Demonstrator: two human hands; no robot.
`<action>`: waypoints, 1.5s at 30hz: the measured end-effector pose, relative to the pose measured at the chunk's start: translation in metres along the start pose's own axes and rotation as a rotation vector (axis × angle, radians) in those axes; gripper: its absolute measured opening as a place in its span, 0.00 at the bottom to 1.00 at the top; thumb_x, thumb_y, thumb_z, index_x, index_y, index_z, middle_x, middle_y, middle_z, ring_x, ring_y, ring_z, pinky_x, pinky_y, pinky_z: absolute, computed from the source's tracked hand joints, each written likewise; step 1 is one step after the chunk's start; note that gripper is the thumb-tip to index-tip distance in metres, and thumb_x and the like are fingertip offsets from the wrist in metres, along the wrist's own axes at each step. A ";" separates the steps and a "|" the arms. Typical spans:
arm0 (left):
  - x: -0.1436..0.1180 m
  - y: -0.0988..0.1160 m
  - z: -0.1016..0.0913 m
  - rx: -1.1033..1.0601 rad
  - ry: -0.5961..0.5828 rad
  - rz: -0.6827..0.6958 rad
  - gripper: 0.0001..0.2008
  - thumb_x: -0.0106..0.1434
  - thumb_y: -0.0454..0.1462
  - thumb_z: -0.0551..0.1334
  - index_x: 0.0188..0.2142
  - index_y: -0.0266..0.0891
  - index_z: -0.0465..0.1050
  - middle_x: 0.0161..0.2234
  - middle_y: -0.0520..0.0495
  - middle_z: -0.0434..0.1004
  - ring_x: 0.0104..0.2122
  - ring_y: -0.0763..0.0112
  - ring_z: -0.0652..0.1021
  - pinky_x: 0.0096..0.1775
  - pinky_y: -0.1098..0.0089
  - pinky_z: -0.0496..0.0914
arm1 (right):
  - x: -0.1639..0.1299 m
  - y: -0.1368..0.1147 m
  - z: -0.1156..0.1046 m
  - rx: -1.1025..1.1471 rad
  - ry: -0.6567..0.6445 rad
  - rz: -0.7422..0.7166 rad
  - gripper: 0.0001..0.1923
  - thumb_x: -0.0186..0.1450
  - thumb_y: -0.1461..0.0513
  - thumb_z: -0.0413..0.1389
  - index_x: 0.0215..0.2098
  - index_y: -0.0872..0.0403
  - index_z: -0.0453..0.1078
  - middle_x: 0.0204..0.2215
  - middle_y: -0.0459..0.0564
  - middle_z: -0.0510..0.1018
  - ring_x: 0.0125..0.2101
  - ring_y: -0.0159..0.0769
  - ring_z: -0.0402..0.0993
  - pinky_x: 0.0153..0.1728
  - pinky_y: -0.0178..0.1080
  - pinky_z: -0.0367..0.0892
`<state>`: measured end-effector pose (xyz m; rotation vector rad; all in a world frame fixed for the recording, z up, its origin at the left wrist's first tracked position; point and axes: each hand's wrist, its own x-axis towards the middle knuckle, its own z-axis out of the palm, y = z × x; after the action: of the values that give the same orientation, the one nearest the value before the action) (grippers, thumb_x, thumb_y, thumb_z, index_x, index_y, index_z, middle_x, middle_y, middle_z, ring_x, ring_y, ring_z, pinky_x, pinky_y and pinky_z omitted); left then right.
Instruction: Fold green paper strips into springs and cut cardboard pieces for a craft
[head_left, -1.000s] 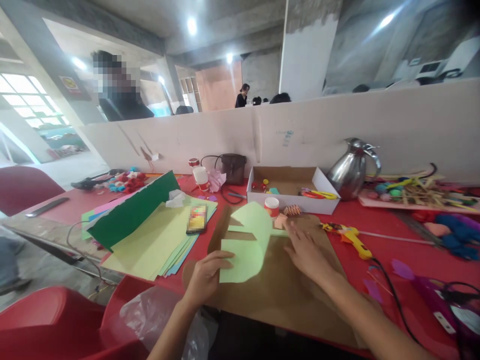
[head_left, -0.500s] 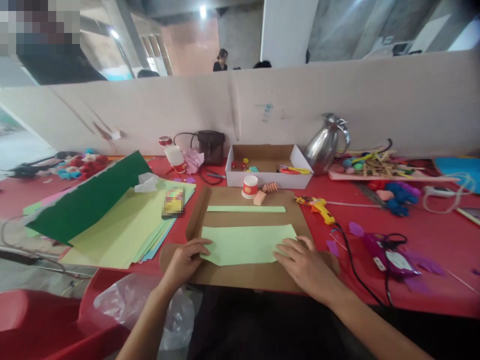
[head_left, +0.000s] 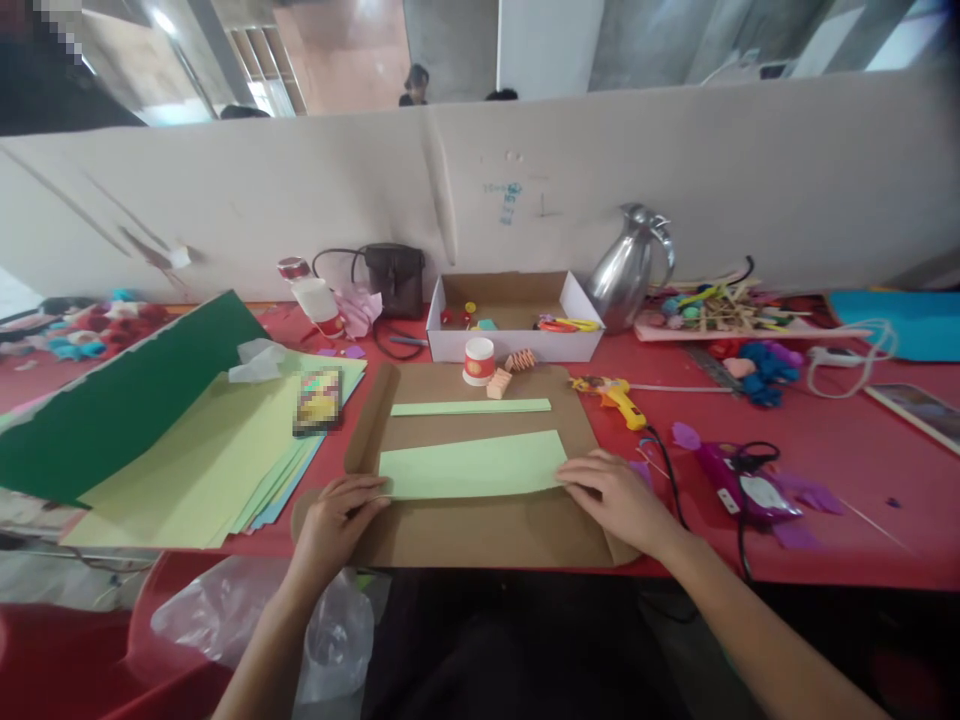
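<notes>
so the folded green paper [head_left: 472,465] lies w/ long axis left-right at frame center on brown card [head_left: 480,530], left hand [head_left: 334,515] & right hand [head_left: 616,497] flat, fingers loosely spread, pressing opp. ends, gripping nothing.

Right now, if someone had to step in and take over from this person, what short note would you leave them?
Left hand: flat, fingertips on the left end of the light green paper.
Right hand: flat, fingertips on its right end.
The paper lies as a long flat band on the brown card, on the red table. A thin green strip lies just beyond it, apart.
Glue gun is to the right, small cup and open box behind.
Done: paper laid flat, looks folded. Left: I cannot tell.
</notes>
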<state>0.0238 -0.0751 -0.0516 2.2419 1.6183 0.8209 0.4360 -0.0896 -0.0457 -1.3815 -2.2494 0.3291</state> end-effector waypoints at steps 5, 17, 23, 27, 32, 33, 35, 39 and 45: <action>0.010 0.005 -0.003 0.053 0.063 -0.132 0.16 0.63 0.48 0.57 0.36 0.43 0.79 0.38 0.47 0.83 0.41 0.61 0.79 0.44 0.66 0.71 | 0.022 0.011 0.004 0.232 0.008 0.186 0.09 0.65 0.59 0.54 0.39 0.50 0.76 0.38 0.50 0.80 0.39 0.40 0.74 0.43 0.42 0.67; 0.021 0.030 -0.001 0.152 0.046 -0.434 0.16 0.62 0.48 0.56 0.36 0.43 0.77 0.30 0.49 0.81 0.29 0.64 0.78 0.31 0.70 0.66 | 0.036 0.008 0.012 0.265 0.033 0.419 0.19 0.65 0.48 0.50 0.29 0.53 0.70 0.25 0.46 0.75 0.26 0.36 0.68 0.28 0.35 0.58; 0.038 0.042 0.004 0.273 0.049 -0.397 0.14 0.65 0.44 0.52 0.34 0.42 0.73 0.27 0.48 0.77 0.30 0.62 0.76 0.30 0.69 0.62 | 0.056 0.010 0.014 -0.007 -0.007 0.515 0.15 0.67 0.51 0.49 0.31 0.51 0.70 0.27 0.47 0.78 0.29 0.37 0.72 0.26 0.34 0.53; 0.043 0.044 0.015 0.429 0.079 -0.376 0.12 0.66 0.40 0.49 0.34 0.40 0.69 0.36 0.41 0.77 0.36 0.56 0.77 0.31 0.66 0.62 | 0.069 0.006 0.016 -0.095 -0.023 0.572 0.13 0.66 0.52 0.50 0.34 0.51 0.71 0.31 0.52 0.80 0.31 0.41 0.74 0.24 0.35 0.49; 0.052 0.041 0.028 0.403 0.118 -0.316 0.11 0.66 0.38 0.49 0.33 0.39 0.68 0.34 0.39 0.76 0.36 0.55 0.77 0.34 0.65 0.63 | 0.065 0.008 0.017 -0.110 0.010 0.574 0.14 0.67 0.53 0.48 0.34 0.52 0.71 0.29 0.52 0.79 0.30 0.41 0.73 0.24 0.35 0.49; 0.053 0.039 0.029 0.347 0.115 -0.297 0.11 0.66 0.38 0.49 0.32 0.40 0.67 0.32 0.41 0.76 0.36 0.56 0.77 0.34 0.65 0.64 | 0.062 0.011 0.016 -0.096 0.020 0.564 0.14 0.67 0.54 0.48 0.34 0.52 0.70 0.28 0.51 0.78 0.29 0.40 0.73 0.24 0.35 0.50; 0.052 0.032 0.026 0.182 0.106 -0.290 0.11 0.66 0.40 0.51 0.31 0.40 0.68 0.29 0.45 0.76 0.33 0.60 0.77 0.34 0.67 0.65 | 0.053 0.015 0.013 -0.004 0.041 0.512 0.13 0.67 0.54 0.49 0.32 0.52 0.70 0.25 0.48 0.77 0.28 0.38 0.72 0.25 0.34 0.54; 0.039 0.015 0.010 -0.195 0.022 -0.238 0.12 0.64 0.46 0.55 0.36 0.41 0.72 0.34 0.48 0.79 0.36 0.64 0.78 0.38 0.68 0.69 | 0.028 0.021 0.001 0.348 -0.005 0.320 0.12 0.65 0.54 0.53 0.33 0.52 0.73 0.30 0.46 0.79 0.32 0.37 0.74 0.33 0.35 0.64; 0.024 0.005 -0.006 -0.126 -0.153 -0.049 0.13 0.60 0.49 0.61 0.30 0.43 0.76 0.49 0.44 0.76 0.48 0.59 0.76 0.50 0.64 0.68 | 0.004 0.012 -0.012 0.304 -0.043 0.136 0.08 0.65 0.57 0.57 0.32 0.48 0.77 0.39 0.47 0.81 0.45 0.39 0.72 0.48 0.41 0.64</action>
<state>0.0297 -0.0559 -0.0370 2.1147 1.5025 0.6999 0.4495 -0.0812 -0.0397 -1.3743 -2.0386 0.7212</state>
